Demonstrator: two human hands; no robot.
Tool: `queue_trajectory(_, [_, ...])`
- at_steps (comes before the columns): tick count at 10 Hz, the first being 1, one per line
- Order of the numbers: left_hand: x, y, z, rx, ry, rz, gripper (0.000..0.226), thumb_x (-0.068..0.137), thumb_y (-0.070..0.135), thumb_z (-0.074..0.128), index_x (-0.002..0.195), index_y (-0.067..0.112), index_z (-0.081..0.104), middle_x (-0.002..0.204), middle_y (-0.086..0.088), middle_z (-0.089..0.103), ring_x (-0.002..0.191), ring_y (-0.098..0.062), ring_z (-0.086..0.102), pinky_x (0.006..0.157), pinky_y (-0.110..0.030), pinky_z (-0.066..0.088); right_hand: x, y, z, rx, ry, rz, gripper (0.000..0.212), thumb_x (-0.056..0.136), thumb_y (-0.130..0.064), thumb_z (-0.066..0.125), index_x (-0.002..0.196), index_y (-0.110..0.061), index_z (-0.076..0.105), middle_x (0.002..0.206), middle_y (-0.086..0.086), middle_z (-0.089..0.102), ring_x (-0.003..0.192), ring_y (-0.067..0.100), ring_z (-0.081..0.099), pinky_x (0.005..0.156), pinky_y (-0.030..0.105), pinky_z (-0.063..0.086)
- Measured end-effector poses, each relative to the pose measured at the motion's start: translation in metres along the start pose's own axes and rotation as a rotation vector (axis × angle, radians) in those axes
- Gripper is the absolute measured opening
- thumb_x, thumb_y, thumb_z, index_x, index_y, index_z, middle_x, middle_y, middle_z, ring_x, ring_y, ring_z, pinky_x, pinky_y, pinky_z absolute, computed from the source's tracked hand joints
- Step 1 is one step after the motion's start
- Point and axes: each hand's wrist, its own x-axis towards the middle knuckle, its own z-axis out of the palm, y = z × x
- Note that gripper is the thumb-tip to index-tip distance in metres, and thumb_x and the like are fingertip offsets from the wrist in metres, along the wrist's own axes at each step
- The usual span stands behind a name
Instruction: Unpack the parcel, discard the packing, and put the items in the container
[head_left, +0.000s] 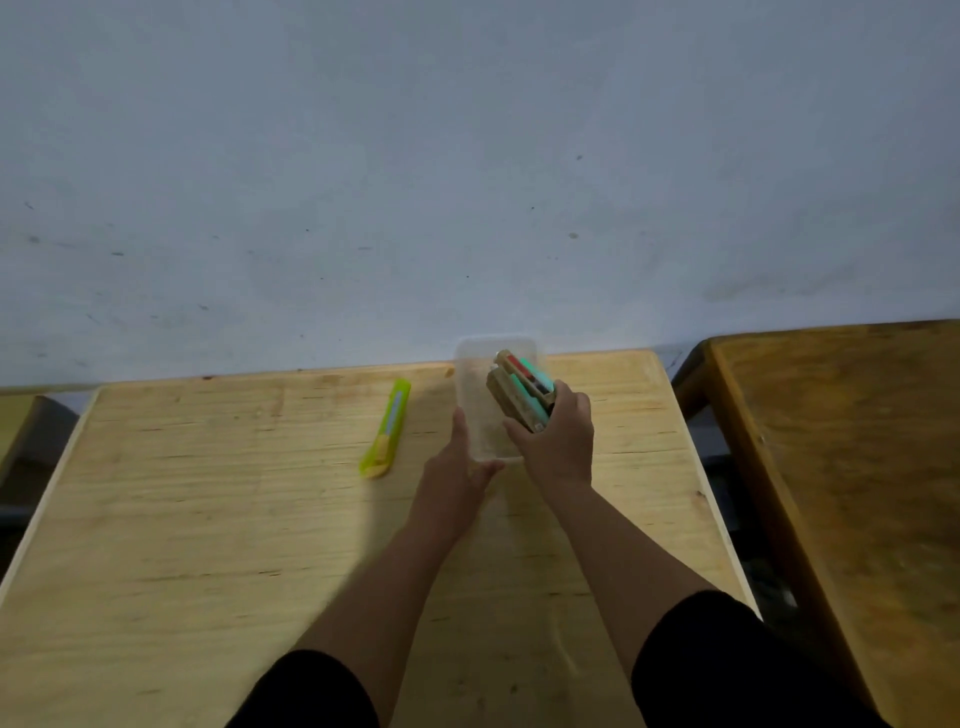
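Right hand (558, 441) clamped round stiff, light bundle of items (519, 392), lowering into container (470, 374) at table's far edge; left hand (460, 457) open, steadying near corner.

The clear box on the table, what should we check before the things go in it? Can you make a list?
1. Clear box sits flat on the table: ok.
2. Left hand steadies the box: ok.
3. Right hand grips the bundle: ok.
4. Bundle is over the box: ok.
5. Green cutter lies clear of the box: ok.
6. Cutter blade pulled in: cannot tell.
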Motion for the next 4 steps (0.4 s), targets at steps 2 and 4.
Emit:
queue_trajectory(2, [-0.001,-0.002,-0.002,0.004,-0.024,0.031,0.085,0.088,0.037,0.057,0.147,0.018,0.0,0.128,-0.019,0.058,0.112,-0.035,0.055,0.085,-0.032,0.042,-0.001,0.0,0.014,-0.057,-0.094,0.061,0.069,0.074,-0.03,0.075,0.128,-0.006,0.04,0.119,0.013,0.047,0.108,0.022,0.053,0.079,0.023,0.042])
queue_trajectory(4, [-0.007,-0.009,-0.009,-0.06,0.025,0.058,0.075,0.086,0.029,0.061,0.145,0.01,0.019,0.135,-0.015,0.053,0.122,-0.028,0.052,0.096,-0.03,0.04,-0.028,0.005,-0.003,-0.113,-0.018,-0.098,0.054,0.087,-0.021,0.059,0.134,-0.007,0.038,0.119,0.013,0.052,0.104,0.021,0.055,0.073,0.021,0.043])
